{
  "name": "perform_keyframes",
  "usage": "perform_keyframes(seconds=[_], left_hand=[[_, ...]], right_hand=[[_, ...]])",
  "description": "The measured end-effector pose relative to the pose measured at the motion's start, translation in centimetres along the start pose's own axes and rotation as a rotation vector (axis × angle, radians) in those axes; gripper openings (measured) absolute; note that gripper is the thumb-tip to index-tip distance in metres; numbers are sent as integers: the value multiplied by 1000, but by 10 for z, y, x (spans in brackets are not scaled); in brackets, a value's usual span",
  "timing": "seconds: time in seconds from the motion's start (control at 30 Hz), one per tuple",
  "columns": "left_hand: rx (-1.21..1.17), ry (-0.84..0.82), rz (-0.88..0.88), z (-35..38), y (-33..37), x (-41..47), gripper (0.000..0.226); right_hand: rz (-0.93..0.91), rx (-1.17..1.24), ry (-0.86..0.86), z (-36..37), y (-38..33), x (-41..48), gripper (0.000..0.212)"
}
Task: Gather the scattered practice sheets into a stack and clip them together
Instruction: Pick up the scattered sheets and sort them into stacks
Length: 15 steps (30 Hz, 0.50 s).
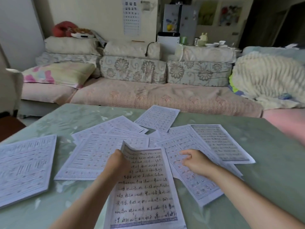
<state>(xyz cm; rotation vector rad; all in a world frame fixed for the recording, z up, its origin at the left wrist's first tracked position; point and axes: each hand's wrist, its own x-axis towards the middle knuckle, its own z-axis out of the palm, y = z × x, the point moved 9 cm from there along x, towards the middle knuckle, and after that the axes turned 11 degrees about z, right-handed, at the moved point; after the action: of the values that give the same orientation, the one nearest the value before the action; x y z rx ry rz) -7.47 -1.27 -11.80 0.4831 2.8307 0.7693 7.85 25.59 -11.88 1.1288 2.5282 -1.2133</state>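
Scattered sheets (99, 152) are covering the middle of the table (277, 159), overlapping from centre left to centre right. A thicker pile (24, 167) is lying at the left edge. The left hand (118, 162) is holding a handwritten sheet (145, 187) across the lower centre. Bare table is showing at right, lower left and along the far edge, where a sofa (132, 96) is standing close behind.

Pale green table (267, 156) in the foreground. Beyond it at 12 o'clock, sofa (148, 95) with floral back cushions (133, 70). Pastel pillow (57, 74) at 10 o'clock and fluffy white blanket (267, 76) at 2 o'clock. Far wall: eye chart (131, 15) at 12 o'clock, refrigerator (179, 19) at 1 o'clock.
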Motion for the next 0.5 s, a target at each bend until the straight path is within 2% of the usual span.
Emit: perform_keyframes(seconds=[0.07, 0.17, 0.27, 0.37, 0.4, 0.5], left_hand=[[134, 61, -5, -2, 7, 0, 36], [349, 129, 93, -1, 32, 5, 56], [237, 149, 382, 14, 85, 4, 59], [179, -24, 729, 50, 145, -9, 54], [203, -130, 783, 66, 156, -14, 60], [341, -384, 787, 109, 158, -20, 101]], right_hand=[[-12, -46, 69, -18, 10, 9, 47], [-19, -125, 179, -38, 21, 14, 48], [10, -285, 303, -54, 28, 18, 61], [117, -422, 368, -64, 40, 20, 82], [160, -450, 362, -65, 46, 21, 91], [279, -482, 316, -68, 64, 22, 112]])
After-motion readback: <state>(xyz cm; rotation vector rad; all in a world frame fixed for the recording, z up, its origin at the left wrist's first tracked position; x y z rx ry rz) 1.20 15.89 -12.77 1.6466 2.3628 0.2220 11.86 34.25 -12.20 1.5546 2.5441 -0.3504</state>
